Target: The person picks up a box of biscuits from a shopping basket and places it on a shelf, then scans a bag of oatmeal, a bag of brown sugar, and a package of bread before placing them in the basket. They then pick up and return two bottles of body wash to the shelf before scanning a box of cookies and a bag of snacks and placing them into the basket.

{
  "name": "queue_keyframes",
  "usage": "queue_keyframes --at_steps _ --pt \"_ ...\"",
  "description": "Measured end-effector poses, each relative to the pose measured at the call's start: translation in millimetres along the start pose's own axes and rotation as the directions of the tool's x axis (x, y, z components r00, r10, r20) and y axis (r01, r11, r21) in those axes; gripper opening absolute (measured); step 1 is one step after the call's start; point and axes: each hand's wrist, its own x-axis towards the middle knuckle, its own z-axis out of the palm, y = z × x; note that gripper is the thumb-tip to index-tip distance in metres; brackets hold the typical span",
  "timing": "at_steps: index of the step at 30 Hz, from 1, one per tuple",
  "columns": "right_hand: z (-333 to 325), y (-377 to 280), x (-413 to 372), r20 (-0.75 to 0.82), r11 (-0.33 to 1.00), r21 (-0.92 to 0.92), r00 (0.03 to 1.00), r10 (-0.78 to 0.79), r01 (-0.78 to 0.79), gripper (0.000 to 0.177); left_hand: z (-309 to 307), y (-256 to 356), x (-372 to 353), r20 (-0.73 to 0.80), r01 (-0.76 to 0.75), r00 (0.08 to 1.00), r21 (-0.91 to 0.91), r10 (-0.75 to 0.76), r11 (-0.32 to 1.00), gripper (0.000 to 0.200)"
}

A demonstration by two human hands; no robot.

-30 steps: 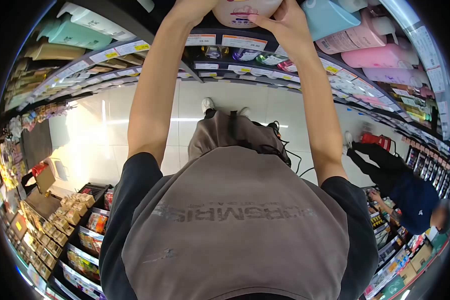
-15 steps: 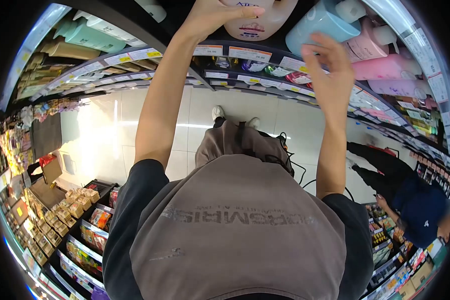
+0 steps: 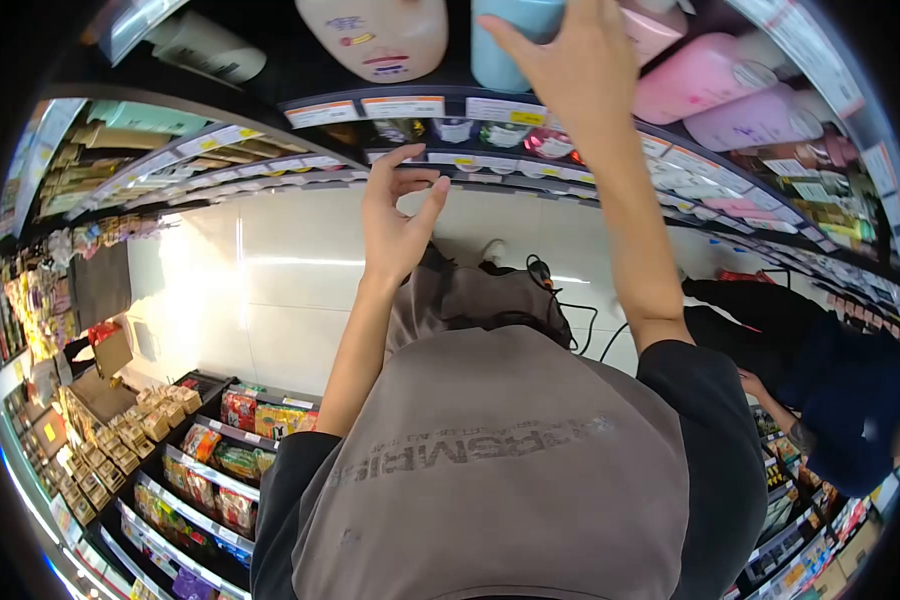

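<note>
Light-blue, smooth plastic bottle [image 3: 505, 50] at front of dark, label-edged shelf [image 3: 456, 106]; long axis near vertical in view, base toward shelf's front edge, top cut off. Right hand [image 3: 592, 75] holds it, thumb across front. Left hand [image 3: 398, 212] below shelf, fingers loosely curled, thumb apart.

Bagged goods [image 3: 237, 508] on rack [image 3: 194, 511], darkly dressed person [image 3: 845, 400]

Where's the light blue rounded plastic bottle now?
The light blue bottle is at the head view's top, just right of centre, at the front of the dark shelf, a broad pinkish bottle to its left and the right hand partly covering it.
</note>
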Motion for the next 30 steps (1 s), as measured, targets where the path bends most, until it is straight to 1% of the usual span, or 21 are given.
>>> queue_keyframes --at_steps 1,3,5,7,8,9,10,12,14,15,17,18,21,22,23,24,25,26,27,28,30 --pt "1 4 0 -0.029 0.997 0.068 0.999 -0.029 0.031 0.071 7 8 1 0.002 -0.007 1.000 -0.007 0.007 1.000 0.039" --pt "-1 9 1 -0.046 0.993 0.092 0.997 -0.064 0.068 0.071 17 22 -1 0.025 0.050 0.998 -0.055 -0.049 0.997 0.037" --pt "-1 7 -1 -0.064 0.984 0.140 0.993 -0.103 0.111 0.071 24 20 -5 0.009 0.024 1.000 -0.046 -0.023 0.999 0.036" --pt "0 9 -1 -0.119 0.985 0.073 0.982 -0.150 0.159 0.068 26 14 -6 -0.020 -0.004 1.000 -0.021 0.004 1.000 0.036" --pt "-3 8 -1 0.062 0.997 0.074 0.997 -0.034 0.029 0.068 25 12 -9 -0.002 -0.024 1.000 -0.010 0.024 1.000 0.034" --pt "-2 7 -2 0.074 0.995 0.098 0.997 -0.004 -0.003 0.074 21 9 -13 0.015 -0.040 0.999 0.000 0.040 0.999 0.032" --pt "-1 5 -6 0.025 0.990 0.135 0.999 -0.044 0.041 0.073 15 12 -18 0.034 0.045 0.998 -0.002 -0.045 0.999 0.026" --pt "3 5 -18 -0.017 0.978 0.180 0.994 -0.106 0.107 0.072 -3 -3 -27 0.022 0.040 0.999 0.028 -0.040 0.999 0.022" --pt "14 8 -39 -0.138 0.945 0.307 0.988 -0.070 0.110 0.073 -22 -31 -38 0.029 0.049 0.998 0.043 -0.050 0.998 0.010" --pt "18 7 -52 -0.129 0.941 0.314 0.988 -0.088 0.125 0.073 -34 -46 -47 0.008 0.054 0.999 0.038 -0.054 0.998 0.010" --pt "27 1 -82 -0.110 0.921 0.383 0.993 -0.034 0.074 0.076 -63 -73 -66 -0.042 0.199 0.980 0.064 -0.196 0.978 0.008" --pt "42 3 -101 -0.039 0.908 0.416 0.999 -0.035 0.048 0.074 -81 -83 -77 -0.075 0.206 0.976 0.051 -0.202 0.977 0.008" --pt "89 -22 -166 0.243 0.853 0.516 0.969 -0.052 -0.083 0.069 -141 -110 -125 -0.197 0.343 0.924 0.048 -0.328 0.938 0.008" --pt "100 -41 -186 0.451 0.857 0.464 0.893 -0.009 -0.226 0.064 -163 -118 -144 -0.249 0.371 0.906 0.074 -0.343 0.926 0.008" --pt "112 -59 -206 0.638 0.862 0.373 0.769 0.031 -0.344 0.060 -183 -126 -167 -0.303 0.403 0.882 0.094 -0.360 0.910 0.008" --pt "129 -75 -227 0.711 0.941 0.319 0.686 -0.157 -0.116 0.056 -204 -139 -192 -0.385 0.448 0.836 0.069 -0.391 0.891 0.009" --pt "147 -93 -240 0.766 0.945 0.293 0.557 -0.321 0.142 0.053 -224 -155 -217 -0.443 0.455 0.806 0.040 -0.393 0.889 0.009" --pt "160 -122 -249 0.763 0.923 0.335 0.520 -0.383 0.190 0.053 -245 -173 -246 -0.507 0.544 0.723 -0.002 -0.470 0.839 0.009" --pt "172 -155 -262 0.816 0.858 0.421 0.290 -0.500 0.293 0.051 -261 -192 -278 -0.568 0.626 0.618 -0.062 -0.543 0.777 0.010" --pt "183 -188 -276 0.820 0.766 0.523 0.023 -0.572 0.374 0.050 -275 -212 -313 -0.640 0.648 0.546 -0.086 -0.540 0.757 0.013" --pt "205 -263 -298 0.740 0.610 0.646 -0.180 -0.648 0.459 0.049 -292 -232 -380 -0.747 0.713 0.358 -0.169 -0.560 0.681 0.015"
